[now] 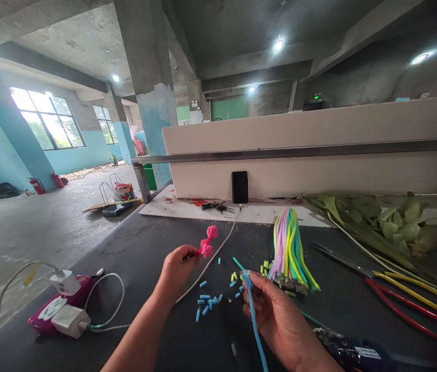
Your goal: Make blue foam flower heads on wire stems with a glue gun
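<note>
My left hand point(176, 266) is closed in a pinch on a pink fuzzy flower sprig point(206, 249), held above the dark tabletop. In my right hand point(278, 312) is a blue pipe cleaner point(255, 325), gripped between thumb and fingers near its top. It hangs down toward the table's near edge, and a thin green stick point(238, 264) juts out above the grip. Between the hands lie several short blue cut pieces point(204, 305), and a few yellow cut pieces point(265, 268) are beside my right hand. A bundle of lilac, yellow and green pipe cleaners point(289, 240) rests just beyond it.
Long-bladed scissors point(371, 273) with red and yellow handles lie at right, near large dried leaves point(396, 222). A phone point(240, 187) leans against the back board, beside keys point(218, 207). A pink power strip point(44, 323) with chargers and a white cable point(224, 242) occupies the left.
</note>
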A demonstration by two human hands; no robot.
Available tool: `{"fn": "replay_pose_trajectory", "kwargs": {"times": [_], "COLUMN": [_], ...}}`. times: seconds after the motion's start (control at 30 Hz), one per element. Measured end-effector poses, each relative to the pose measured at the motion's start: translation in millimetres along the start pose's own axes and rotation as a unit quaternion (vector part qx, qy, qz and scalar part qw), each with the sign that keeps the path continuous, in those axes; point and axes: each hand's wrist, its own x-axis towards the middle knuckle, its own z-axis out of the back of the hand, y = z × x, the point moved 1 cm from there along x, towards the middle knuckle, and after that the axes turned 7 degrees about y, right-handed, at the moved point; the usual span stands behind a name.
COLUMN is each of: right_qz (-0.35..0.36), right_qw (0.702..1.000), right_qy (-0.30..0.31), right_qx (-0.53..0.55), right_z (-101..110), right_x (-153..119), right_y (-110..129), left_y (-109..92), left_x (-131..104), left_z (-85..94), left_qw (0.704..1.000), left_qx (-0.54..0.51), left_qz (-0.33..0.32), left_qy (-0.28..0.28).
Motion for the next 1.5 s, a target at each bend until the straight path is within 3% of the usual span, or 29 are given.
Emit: {"fn": "replay_pose_trajectory", "kwargs": {"times": [0.23,0.37,0.43,0.9,1.2,1.5], "right_qz": [-0.019,-0.025,-0.03,-0.043,-0.04,-0.044], "right_qw": [1.0,1.0,0.999,0.999,0.999,0.999], "right_qy": [-0.017,0.01,0.011,0.032,0.005,0.021], "right_qx": [-0.002,-0.009,-0.004,0.01,-0.017,-0.019], "right_z": [4,9,11,2,3,7], "right_x": [4,6,6,3,2,1], "right_y": [-2,-3,-3,-2,-1,-3], "left_y": [-9,-14,-16,-27,-24,-22], "left_x": [-5,-9,-10,-13,-14,-14], "left_z": [-1.2,1.8,3.2,5.6,5.3,6.7], "left_qw": [0.975,0.92,0.903,0.893,0.897,0.906], "left_qx": [-0.22,-0.389,-0.425,-0.434,-0.426,-0.408], "left_qz": [0.002,0.047,0.059,0.078,0.092,0.078], "left_qy": [0.017,0.032,0.033,0.083,0.08,0.085]}}
